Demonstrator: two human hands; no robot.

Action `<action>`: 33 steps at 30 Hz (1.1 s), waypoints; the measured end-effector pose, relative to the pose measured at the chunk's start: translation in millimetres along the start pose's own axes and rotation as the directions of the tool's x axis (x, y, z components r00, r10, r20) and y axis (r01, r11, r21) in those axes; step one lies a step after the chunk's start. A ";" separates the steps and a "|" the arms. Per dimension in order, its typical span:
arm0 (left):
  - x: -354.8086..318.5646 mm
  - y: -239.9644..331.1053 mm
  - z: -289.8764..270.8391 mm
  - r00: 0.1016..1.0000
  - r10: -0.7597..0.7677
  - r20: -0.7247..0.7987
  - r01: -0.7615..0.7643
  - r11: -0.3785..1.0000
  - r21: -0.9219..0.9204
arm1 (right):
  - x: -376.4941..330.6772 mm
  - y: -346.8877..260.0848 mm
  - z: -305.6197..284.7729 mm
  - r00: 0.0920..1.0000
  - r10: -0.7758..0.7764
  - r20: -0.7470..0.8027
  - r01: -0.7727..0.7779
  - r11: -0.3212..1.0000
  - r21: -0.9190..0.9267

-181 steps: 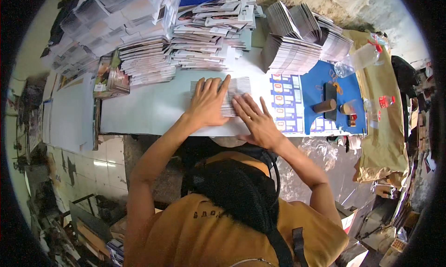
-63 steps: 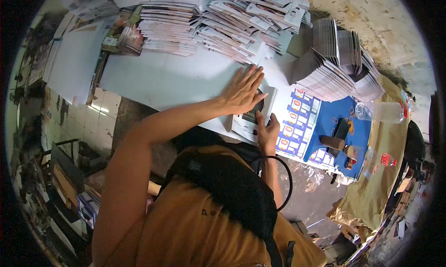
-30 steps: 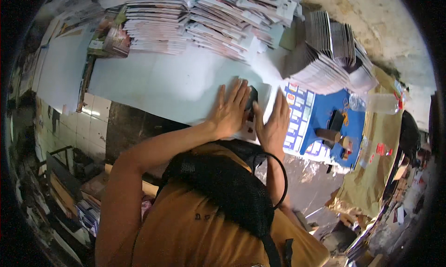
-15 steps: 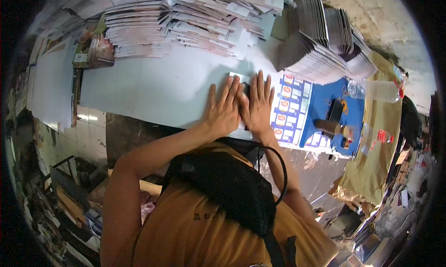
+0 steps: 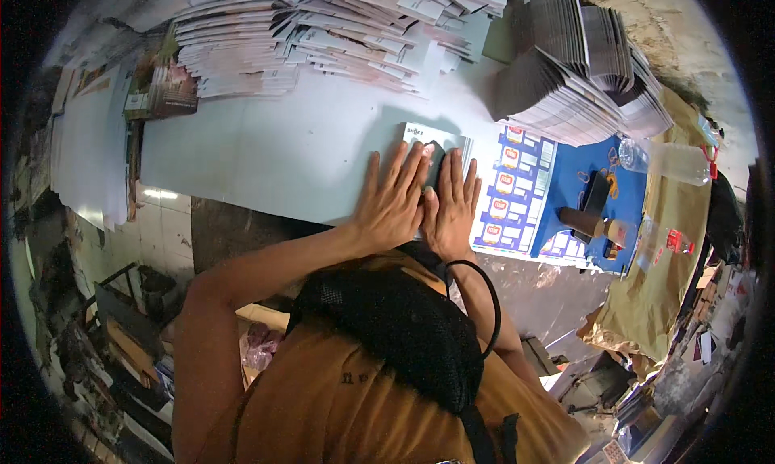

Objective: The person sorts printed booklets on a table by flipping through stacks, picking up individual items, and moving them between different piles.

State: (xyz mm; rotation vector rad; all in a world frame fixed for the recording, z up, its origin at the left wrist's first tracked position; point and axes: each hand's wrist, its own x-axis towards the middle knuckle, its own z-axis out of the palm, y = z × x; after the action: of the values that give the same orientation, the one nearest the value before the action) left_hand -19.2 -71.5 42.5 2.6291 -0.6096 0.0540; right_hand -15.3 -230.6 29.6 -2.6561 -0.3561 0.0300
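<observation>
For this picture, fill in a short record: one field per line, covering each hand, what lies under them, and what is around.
left hand: flat, fingers spread, pressing on the sheet
right hand: flat beside the left, on the same sheet
white folded sheet: lying on the pale table
behind: stacks of printed sheets
right side: blue sheet, plastic bottle

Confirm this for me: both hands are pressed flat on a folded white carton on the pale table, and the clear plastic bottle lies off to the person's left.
Wrong side. The head view shows the clear plastic bottle to the person's right, past the blue sheet. The rest holds: left hand and right hand lie flat on the folded white carton on the pale table.
</observation>
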 end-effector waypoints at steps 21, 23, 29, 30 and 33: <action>0.0 -12.2 25.3 0.892 -0.451 0.019 0.305 0.573 -0.760 | -1.0 25.0 -43.1 0.809 0.357 0.466 -0.564 0.254 0.786; -5.8 -8.9 -13.9 0.871 -0.451 0.198 0.289 0.143 -0.946 | 12.1 -13.3 -56.6 0.787 0.300 0.539 -0.607 0.217 0.765; -15.7 -48.4 -28.1 0.877 -0.450 0.168 0.098 -0.173 -0.980 | 38.7 -40.0 -41.1 0.746 0.237 0.622 -0.656 0.098 0.749; -20.8 -58.1 -26.6 0.880 -0.438 0.184 0.105 -0.199 -0.974 | 42.3 -41.0 -32.8 0.750 0.224 0.622 -0.652 0.093 0.753; -34.2 -80.1 -14.7 0.871 -0.450 0.197 0.107 -0.218 -0.970 | 54.6 -53.8 -16.2 0.772 0.159 0.616 -0.636 0.187 0.749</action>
State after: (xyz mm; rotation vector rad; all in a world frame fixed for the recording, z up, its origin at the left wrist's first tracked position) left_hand -14.9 13.4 18.5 0.9772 0.1892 -0.1946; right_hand 25.6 -177.4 70.1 -1.3732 0.2709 0.7640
